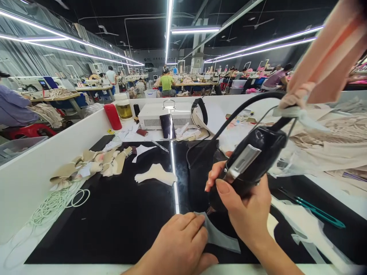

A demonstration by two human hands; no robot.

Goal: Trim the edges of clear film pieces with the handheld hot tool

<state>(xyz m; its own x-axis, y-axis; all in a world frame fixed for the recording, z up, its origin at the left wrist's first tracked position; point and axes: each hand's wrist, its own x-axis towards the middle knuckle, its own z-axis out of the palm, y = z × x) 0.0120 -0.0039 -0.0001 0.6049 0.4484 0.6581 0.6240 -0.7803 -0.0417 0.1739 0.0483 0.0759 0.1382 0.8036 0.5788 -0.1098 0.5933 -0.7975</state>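
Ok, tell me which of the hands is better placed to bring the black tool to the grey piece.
Probably the right: the right hand grips the black tool, its lower end near the grey piece, while the left hand rests on that piece.

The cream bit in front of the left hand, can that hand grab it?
Probably yes: only black mat lies between the cream bit and left hand, though it must first leave the grey piece.
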